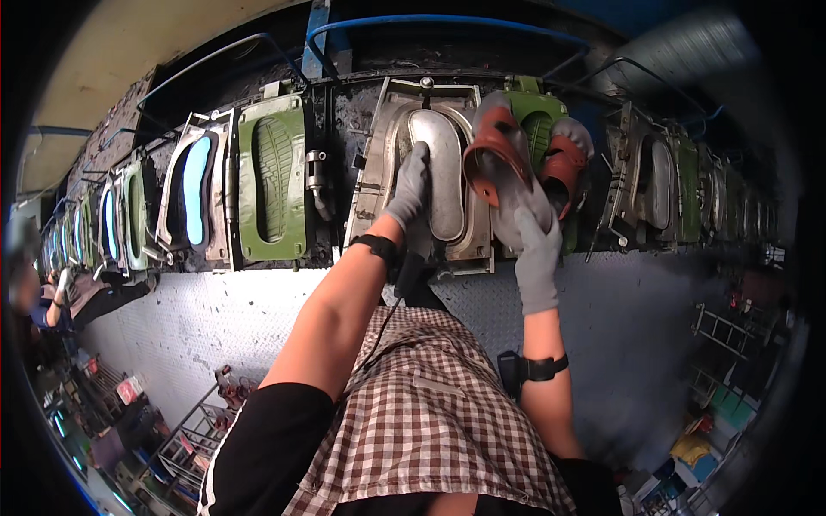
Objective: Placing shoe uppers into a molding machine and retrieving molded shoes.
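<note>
In front of me an opened shoe mould [367,193] holds a bare metal sole-shaped plate [447,176]. My left hand [411,191], in a grey glove, lies along the plate's left edge with its fingers stretched out. My right hand [538,241], gloved too, grips a reddish-brown clog with a grey sole [499,159] by its lower end, tilted above the mould's right side. Just right of it is a second reddish-brown clog [564,168], over the green mould half [535,107]. What supports that second clog is hidden.
More opened moulds run both ways, including a green mould half [274,176] and a mould with a light-blue insert [196,189] at left. Blue rails [447,19] cross behind. Another person [52,305] is at far left; a rack with shoes [202,439] stands lower left.
</note>
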The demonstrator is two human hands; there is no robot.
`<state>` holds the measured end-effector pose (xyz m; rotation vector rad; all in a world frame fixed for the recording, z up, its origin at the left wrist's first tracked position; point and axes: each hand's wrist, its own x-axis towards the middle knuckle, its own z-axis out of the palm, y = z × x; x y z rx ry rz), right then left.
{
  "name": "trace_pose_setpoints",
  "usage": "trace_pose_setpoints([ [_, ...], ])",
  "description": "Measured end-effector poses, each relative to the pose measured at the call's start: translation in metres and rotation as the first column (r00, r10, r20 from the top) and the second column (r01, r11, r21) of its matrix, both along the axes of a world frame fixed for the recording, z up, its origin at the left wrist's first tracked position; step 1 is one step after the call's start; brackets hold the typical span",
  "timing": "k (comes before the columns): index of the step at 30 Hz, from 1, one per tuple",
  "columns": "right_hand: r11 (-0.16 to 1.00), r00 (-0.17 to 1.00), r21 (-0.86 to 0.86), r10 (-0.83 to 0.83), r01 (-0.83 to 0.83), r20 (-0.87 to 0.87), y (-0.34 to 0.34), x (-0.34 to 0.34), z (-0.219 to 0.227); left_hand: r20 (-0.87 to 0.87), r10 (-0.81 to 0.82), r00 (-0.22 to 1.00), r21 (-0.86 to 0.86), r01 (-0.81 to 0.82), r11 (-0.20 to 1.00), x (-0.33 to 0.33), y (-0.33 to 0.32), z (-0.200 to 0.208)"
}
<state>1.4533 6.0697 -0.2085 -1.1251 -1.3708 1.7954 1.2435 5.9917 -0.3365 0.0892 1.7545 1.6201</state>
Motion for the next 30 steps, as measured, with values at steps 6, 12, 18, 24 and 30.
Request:
trace_pose_setpoints([
  [6, 0.588, 0.874, 0.769, -0.203, -0.251, 0.441, 0.05, -0.075, -0.013, 0.419, 0.024, 0.908, 0.159, -0.1, 0.982, 0.008, -0.009, 0.03],
  [12, 0.301, 0.552, 0.468, 0.334, -0.831, 0.764, 0.001, -0.085, -0.027, 0.363, 0.074, 0.929, 0.248, -0.173, 0.953, 0.034, -0.055, 0.01],
  [18, 0.319, 0.58, 0.484, 0.437, -0.815, 0.688, -0.047, -0.063, -0.034, 0.62, 0.255, 0.742, 0.028, -0.345, 0.938, 0.085, -0.094, 0.03],
  [24, 0.319, 0.365, 0.185, 0.726, -0.93, 0.583, -0.045, -0.025, -0.028, 0.463, 0.084, 0.882, 0.167, -0.18, 0.97, 0.065, -0.078, 0.072],
  [30, 0.721, 0.603, 0.108, 0.477, -0.684, 0.64, -0.021, -0.045, -0.064, 0.325, 0.058, 0.944, -0.13, -0.016, 0.991, 0.024, -0.038, 0.088],
])
